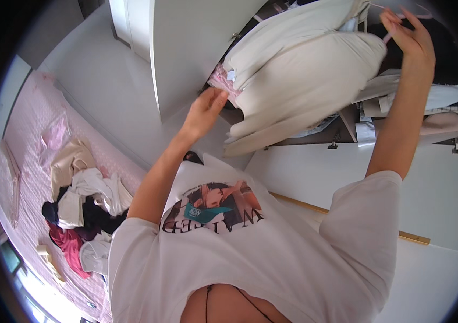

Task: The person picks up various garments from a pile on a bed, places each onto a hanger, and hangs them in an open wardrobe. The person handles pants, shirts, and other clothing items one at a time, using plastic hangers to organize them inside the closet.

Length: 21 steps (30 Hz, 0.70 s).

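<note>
I stand beside this person, and nearest I see the left hand [207, 112], its fingers and thumb drawn close together next to a pink cloth [221, 78]. Whether this grip pinches any fabric, I cannot tell. The right hand [408, 35] is raised higher, its fingers about a thin pink hanger [387, 38]; how firmly they close on it, the view does not show. The beige garment [309, 81] hangs between the two hands, in front of the open cupboard, and it is a little blurred.

In my opinion, if the right grip is loose, the hanger may turn and the garment's shoulder may slide off. The long lower edge hangs near a metal hinge [332, 142], so a quick swing could make the cloth catch there. Its side lies against another pale garment [288, 33], and pulling one may drag the other. The folded clothes [422, 97] beyond could be knocked by the right forearm.

Farther away, on the bed [94, 129], lies a loose clothes heap [73, 210]; careless adding could make it slip.
</note>
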Tool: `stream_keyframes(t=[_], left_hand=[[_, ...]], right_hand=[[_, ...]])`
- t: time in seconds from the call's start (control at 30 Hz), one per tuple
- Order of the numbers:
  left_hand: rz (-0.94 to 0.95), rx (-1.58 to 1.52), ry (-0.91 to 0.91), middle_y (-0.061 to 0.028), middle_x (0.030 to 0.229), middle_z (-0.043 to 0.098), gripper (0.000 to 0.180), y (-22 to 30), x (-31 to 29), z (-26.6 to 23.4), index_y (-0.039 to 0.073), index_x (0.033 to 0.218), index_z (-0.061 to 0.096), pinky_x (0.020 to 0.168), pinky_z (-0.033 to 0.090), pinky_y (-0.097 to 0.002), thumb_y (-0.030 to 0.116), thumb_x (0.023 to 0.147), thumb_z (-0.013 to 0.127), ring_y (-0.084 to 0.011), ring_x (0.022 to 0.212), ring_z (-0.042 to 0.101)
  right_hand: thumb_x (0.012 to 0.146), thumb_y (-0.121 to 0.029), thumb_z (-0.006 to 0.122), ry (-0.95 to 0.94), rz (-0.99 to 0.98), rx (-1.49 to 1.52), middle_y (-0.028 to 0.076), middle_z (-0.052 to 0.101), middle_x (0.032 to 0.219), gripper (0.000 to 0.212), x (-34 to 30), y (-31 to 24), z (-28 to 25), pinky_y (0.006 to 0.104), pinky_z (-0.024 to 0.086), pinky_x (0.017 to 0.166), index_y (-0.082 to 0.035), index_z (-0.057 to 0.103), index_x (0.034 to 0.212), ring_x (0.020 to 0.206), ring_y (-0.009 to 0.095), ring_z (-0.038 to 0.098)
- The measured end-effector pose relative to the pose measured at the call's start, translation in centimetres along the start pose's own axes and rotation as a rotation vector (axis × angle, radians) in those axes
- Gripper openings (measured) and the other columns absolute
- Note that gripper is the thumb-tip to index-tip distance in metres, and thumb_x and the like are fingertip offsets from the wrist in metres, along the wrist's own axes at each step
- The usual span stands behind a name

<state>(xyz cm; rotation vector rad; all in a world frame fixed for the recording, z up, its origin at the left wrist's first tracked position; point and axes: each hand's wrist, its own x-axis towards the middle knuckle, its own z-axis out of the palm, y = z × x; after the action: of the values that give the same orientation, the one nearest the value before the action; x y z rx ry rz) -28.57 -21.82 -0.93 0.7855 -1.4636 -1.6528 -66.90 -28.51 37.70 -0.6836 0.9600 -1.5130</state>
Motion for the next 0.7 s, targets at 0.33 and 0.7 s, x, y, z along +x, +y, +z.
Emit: stream_keyframes(t=[0.33,0.7], left_hand=[[0.610,0.660,0.281,-0.0159,0.099,0.059,0.062,16.6,1.7,-1.2,0.005,0.125,0.034,0.075,0.047,-0.0342,0.013,0.074,0.068,-0.0262,0.091,0.059],[1.109,1.356,0.562,-0.0084,0.078,0.057,0.032,20.3,4.7,-4.7,0.006,0.101,0.049,0.051,0.046,-0.0351,0.003,0.071,0.060,-0.0248,0.062,0.057]], right_hand=[[0.072,0.001,0.054,0.314,-0.343,0.239,0.012,0.048,0.084,0.022,-0.3,12.5,15.3,0.0481,0.033,0.068,-0.007,0.047,0.092,0.073,0.027,0.049],[0.069,-0.005,0.055,0.060,-0.262,0.352,0.014,0.035,0.114,0.049,-2.3,16.7,17.6,0.0578,0.024,0.089,-0.004,0.035,0.113,0.100,0.030,0.040]])
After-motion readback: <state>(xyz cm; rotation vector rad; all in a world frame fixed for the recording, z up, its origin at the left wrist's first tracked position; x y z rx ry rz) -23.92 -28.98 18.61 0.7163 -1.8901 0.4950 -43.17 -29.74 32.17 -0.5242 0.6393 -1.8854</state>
